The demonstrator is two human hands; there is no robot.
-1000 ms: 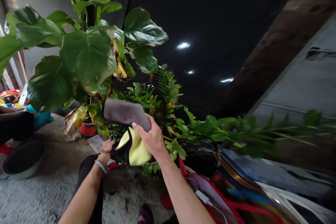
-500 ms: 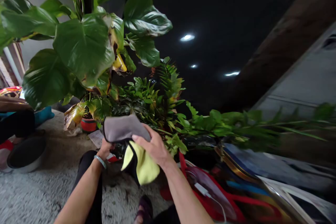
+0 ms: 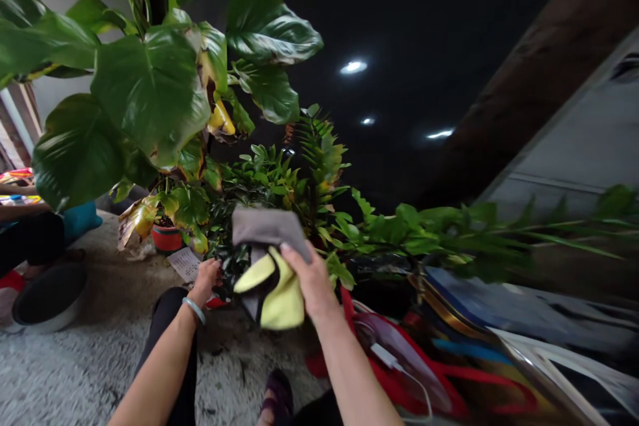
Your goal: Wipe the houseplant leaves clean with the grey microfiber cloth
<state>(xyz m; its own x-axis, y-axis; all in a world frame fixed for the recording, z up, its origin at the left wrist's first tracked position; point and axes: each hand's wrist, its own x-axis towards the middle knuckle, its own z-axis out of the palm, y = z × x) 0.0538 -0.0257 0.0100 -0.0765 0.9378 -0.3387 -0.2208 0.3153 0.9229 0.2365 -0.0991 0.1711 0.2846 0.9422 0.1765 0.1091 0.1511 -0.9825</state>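
My right hand (image 3: 315, 283) grips a folded cleaning cloth (image 3: 267, 227), grey on one side and yellow on the other, with black edging. Its yellow part droops beneath my fingers, in front of the leafy plants. Left of it, my left hand (image 3: 204, 283), with a pale bracelet on the wrist, is curled beside dark small-leaved foliage (image 3: 237, 196). Whether those fingers pinch anything is too small to make out. A printed paper (image 3: 184, 265) lies just behind that hand.
A tall large-leaved plant (image 3: 150, 90) stands ahead on the left, with a red pot (image 3: 166, 238) below it. A grey basin (image 3: 50, 299) sits on the concrete floor near another person's legs (image 3: 42, 236). At right lies a red-handled bag (image 3: 399, 366) with a white cable.
The cloth has moved right in my right hand, away from my left hand, which it partly covered before. My left hand has lifted slightly. The view has shifted a little.
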